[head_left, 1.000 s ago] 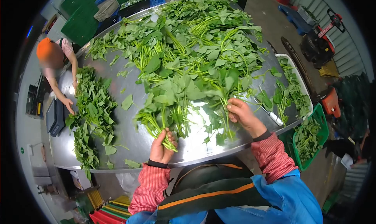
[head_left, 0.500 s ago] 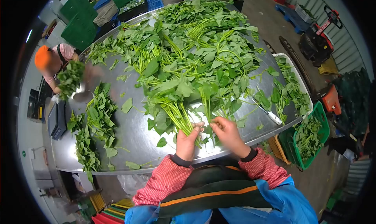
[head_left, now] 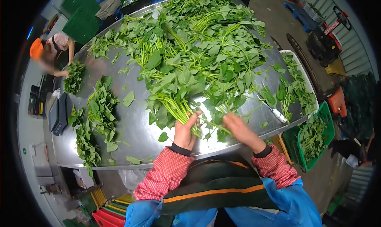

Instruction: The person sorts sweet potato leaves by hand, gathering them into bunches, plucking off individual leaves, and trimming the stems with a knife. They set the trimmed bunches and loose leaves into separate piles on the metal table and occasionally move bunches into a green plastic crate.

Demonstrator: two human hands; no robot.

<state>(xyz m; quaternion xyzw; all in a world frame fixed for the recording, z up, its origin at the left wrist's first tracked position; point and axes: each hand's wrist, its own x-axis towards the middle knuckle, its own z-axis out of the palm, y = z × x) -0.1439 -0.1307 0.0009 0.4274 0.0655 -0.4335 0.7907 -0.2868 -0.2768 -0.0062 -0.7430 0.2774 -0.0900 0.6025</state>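
My left hand (head_left: 185,132) is closed around the stems of a bunch of leafy greens (head_left: 174,102), with the leaves pointing away from me. Just to its right, my right hand (head_left: 242,132) has its fingers curled, the fingertips partly hidden and slightly blurred. A single leafy stem (head_left: 214,125) runs slantwise from beside the left hand into the right hand. Beyond both hands a large heap of the same greens (head_left: 206,40) covers the metal table (head_left: 131,141). A knife with a white handle (head_left: 279,115) lies right of my right hand.
At left lie separate bunches of greens (head_left: 101,112) and a dark scale (head_left: 58,115). A co-worker (head_left: 59,48) at the far left handles another bunch (head_left: 74,77). Right of the table stand a white tub (head_left: 315,96) and a green crate (head_left: 331,127) with greens; a pallet jack (head_left: 327,40) stands behind.
My right hand has moved right, away from the left hand, and the stem now slants between them. The co-worker's bunch has come lower, toward the table.
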